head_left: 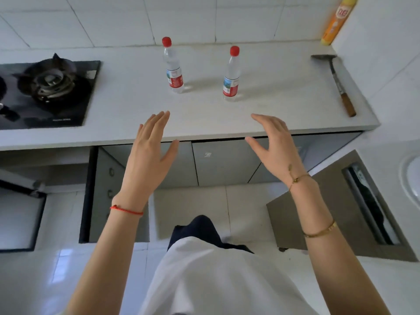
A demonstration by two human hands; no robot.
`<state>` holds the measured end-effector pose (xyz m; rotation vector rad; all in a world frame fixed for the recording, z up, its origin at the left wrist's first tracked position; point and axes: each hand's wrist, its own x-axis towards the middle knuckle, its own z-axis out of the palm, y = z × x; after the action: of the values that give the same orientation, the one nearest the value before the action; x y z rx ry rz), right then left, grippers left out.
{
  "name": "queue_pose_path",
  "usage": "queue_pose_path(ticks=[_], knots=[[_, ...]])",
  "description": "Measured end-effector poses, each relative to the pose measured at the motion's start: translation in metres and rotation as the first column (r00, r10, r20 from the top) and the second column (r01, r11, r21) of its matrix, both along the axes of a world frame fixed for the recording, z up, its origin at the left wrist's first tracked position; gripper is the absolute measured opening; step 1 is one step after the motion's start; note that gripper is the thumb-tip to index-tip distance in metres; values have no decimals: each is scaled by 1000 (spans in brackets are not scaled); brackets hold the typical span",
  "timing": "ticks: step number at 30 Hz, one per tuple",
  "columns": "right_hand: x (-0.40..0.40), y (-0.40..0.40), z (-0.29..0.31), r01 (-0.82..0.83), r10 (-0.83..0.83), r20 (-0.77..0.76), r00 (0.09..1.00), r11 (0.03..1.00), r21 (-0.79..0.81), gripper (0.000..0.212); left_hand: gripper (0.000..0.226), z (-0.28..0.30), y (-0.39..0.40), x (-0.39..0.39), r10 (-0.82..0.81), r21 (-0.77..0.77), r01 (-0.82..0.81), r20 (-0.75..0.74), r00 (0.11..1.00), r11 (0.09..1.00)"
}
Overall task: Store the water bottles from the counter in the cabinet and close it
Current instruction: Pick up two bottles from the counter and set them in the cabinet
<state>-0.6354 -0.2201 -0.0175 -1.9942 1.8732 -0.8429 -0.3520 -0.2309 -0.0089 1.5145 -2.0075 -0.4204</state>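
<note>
Two water bottles stand upright and well apart on the white table point(272, 105), the left bottle point(173, 67) farther back and the right bottle point(231, 75) nearer the front edge, above a cabinet point(218, 162) whose far-left door point(106, 189) stands swung out. Both look full of clear water, so likely fairly heavy, with thin, smooth walls that give under pressure; the labelled middle seems the best hold. The left hand point(150, 151) and right hand point(276, 146) hover spread and empty, short of the bottles.
</note>
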Motion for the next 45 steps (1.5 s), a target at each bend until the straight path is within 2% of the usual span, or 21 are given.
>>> queue_pose_path(ticks=[6,11,23,30,37,45], knots=[[7,-71,-10,-155,155,29,987,988,6,49,58,-5,-24,8,156,23,-157,35,987,987],[22,-131,-16,-199,199,43,979,980,-5,49,58,-7,-74,19,205,21,-206,44,978,978],[45,-224,-14,-130,132,88,987,991,-27,48,57,-1,-203,35,92,-13,-91,84,992,996],[27,-247,-10,-68,70,55,996,997,-26,47,58,-4,-241,21,49,4,-49,101,994,999],[4,-274,-2,-21,24,33,999,995,-96,46,58,-3,-275,8,49,-10,-49,87,995,999],[-14,-328,-6,20,-26,-62,998,995,-96,49,58,-8,-355,0,29,-33,-26,107,994,999]])
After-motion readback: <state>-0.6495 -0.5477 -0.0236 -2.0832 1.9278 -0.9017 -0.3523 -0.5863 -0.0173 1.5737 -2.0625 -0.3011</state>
